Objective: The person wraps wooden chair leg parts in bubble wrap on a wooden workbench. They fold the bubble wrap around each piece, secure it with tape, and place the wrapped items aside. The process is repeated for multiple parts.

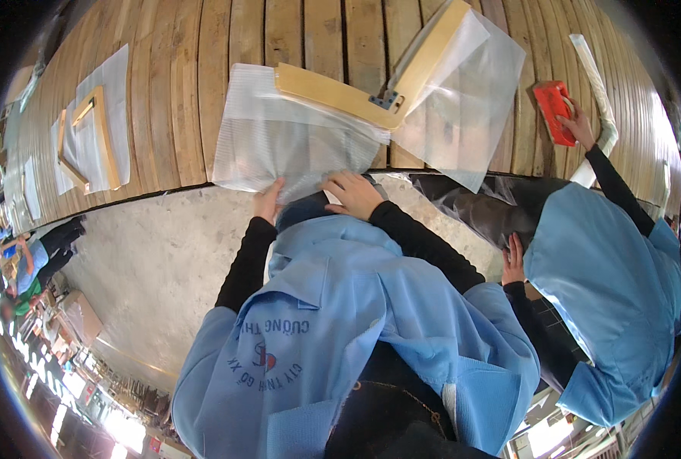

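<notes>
Before me on the slatted table lies a V-shaped pair of light wooden pieces [339, 98], joined at a dark metal hinge [386, 99]. A translucent white wrapping sheet [279, 141] spreads under the left piece and hangs over the near edge of the table. My left hand [266, 202] is closed on the near left part of this sheet. My right hand [353, 194] has its fingers bent over the sheet's near edge, a little to the right. A second translucent sheet [470, 107] lies beneath the right wooden piece.
To my right, a co-worker in a blue jacket [608, 291] keeps one hand on a red object [553, 113]. Beyond it lies a long pale roll [594, 88]. Another hinged wooden piece [105, 138] rests on a sheet at the left of the slatted table [173, 92].
</notes>
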Tool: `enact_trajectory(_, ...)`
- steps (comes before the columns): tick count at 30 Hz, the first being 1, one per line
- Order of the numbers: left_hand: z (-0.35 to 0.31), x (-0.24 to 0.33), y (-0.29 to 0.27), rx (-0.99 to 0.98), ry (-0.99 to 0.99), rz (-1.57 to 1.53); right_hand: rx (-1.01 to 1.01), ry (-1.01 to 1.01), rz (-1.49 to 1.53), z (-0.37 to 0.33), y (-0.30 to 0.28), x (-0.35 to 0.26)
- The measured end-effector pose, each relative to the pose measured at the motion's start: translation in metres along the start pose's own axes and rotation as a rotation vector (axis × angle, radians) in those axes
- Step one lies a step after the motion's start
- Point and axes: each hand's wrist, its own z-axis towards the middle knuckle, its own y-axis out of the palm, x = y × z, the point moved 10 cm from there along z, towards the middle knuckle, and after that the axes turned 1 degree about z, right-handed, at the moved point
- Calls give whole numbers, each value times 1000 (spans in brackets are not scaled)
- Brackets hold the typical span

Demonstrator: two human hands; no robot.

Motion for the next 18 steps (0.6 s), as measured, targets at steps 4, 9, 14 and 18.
enact_trajectory(4,-67,89,57,-139,202,-228,331,171,-190,-5,-66,-13)
enact_trajectory(9,-94,220,169,-695,231,-421,659,474,-21,-16,-85,64)
enact_trajectory(14,-13,330,221,-580,382,18,810,665,297,-31,-190,158)
enact_trajectory(18,120,366,257,-390,428,495,1401,783,-149,-49,-256,136)
